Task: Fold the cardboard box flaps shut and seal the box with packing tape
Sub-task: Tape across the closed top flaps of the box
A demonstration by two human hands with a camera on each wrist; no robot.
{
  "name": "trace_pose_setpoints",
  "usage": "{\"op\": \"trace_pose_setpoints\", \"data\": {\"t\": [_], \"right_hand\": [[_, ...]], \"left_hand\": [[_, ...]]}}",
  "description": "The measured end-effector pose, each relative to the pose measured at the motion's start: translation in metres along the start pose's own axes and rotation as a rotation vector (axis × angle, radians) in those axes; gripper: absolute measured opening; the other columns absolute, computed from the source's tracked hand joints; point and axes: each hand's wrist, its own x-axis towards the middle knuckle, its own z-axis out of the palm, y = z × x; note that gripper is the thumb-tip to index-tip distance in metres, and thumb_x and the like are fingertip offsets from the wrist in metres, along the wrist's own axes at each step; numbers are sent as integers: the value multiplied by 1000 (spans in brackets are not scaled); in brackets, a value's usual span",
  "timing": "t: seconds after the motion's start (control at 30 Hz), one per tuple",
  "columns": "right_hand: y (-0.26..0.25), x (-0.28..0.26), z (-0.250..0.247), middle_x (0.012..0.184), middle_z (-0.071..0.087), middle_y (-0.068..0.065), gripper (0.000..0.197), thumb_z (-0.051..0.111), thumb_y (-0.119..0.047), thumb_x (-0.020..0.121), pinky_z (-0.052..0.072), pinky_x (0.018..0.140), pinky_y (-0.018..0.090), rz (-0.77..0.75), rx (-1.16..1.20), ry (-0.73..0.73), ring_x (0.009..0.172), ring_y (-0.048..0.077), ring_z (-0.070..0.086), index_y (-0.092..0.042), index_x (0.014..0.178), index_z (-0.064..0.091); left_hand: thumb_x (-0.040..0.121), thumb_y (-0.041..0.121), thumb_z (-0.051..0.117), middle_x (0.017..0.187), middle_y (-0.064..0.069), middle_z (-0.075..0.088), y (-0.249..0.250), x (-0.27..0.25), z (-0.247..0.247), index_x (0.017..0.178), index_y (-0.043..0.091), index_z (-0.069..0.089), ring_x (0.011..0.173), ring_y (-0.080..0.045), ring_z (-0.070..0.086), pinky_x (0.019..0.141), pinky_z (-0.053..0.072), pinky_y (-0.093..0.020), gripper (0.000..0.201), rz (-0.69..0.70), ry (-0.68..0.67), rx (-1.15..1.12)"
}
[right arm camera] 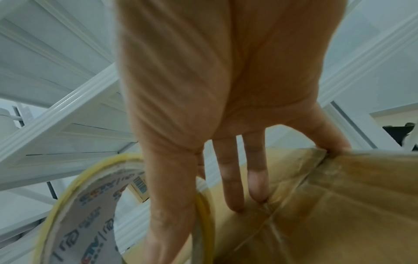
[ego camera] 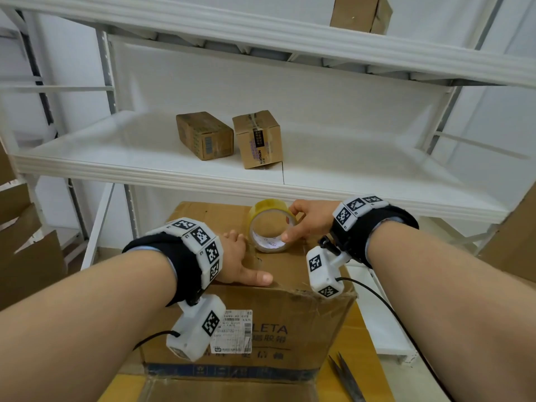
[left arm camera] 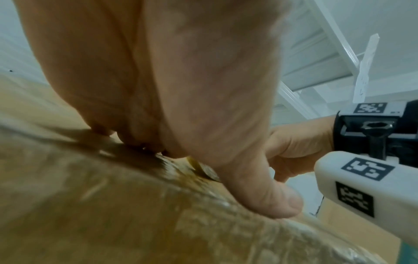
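A large brown cardboard box (ego camera: 200, 227) stands in front of me with its top flaps lying flat. My left hand (ego camera: 240, 256) presses on the top near the front edge, fingers straight and thumb (left arm camera: 271, 201) along the edge. A yellowish roll of packing tape (ego camera: 272, 227) stands on edge on the box top (right arm camera: 339, 214). My right hand (ego camera: 291, 224) pinches the roll (right arm camera: 90, 205), thumb inside the core and index finger over the rim. The other fingers (right arm camera: 233, 187) reach down to the seam of the box.
Scissors (ego camera: 345, 378) lie at the lower right beside the box. A white shelf (ego camera: 116, 169) just behind the box carries two small cartons (ego camera: 204, 134) (ego camera: 258, 139). Loose cardboard (ego camera: 23, 242) leans at the left, more at the right (ego camera: 516, 242).
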Motion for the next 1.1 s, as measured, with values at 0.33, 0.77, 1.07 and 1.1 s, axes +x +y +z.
{"op": "trace_pose_setpoints", "data": {"t": [0.33, 0.77, 1.07, 1.1], "right_hand": [[6, 2, 0, 105, 70, 4, 58, 84, -40, 76, 59, 87, 40, 15, 15, 25, 95, 23, 71, -32, 123, 52], [24, -8, -8, 97, 62, 8, 31, 71, -10, 81, 46, 53, 22, 64, 148, 114, 83, 22, 61, -22, 107, 57], [31, -16, -7, 103, 65, 6, 27, 74, -17, 84, 45, 52, 21, 31, 161, 105, 82, 18, 61, -18, 109, 64], [32, -16, -7, 102, 66, 6, 27, 74, -18, 84, 46, 49, 20, 34, 159, 103, 82, 18, 62, -19, 108, 64]], "left_hand": [[77, 86, 28, 162, -16, 2, 0, 11, 11, 155, 5, -1, 149, -29, 12, 119, 15, -43, 116, 6, 44, -30], [73, 89, 26, 162, -16, 4, 2, 19, 14, 155, 6, 4, 148, -31, 14, 119, 17, -45, 118, -8, 60, -2], [77, 84, 37, 163, -10, -10, 9, 15, -7, 155, 10, -7, 150, -26, -1, 119, 9, -44, 116, -8, 40, -9], [78, 83, 34, 163, -10, -9, 10, 17, -5, 155, 10, -7, 150, -26, 0, 119, 9, -43, 114, -8, 41, -24]]}}
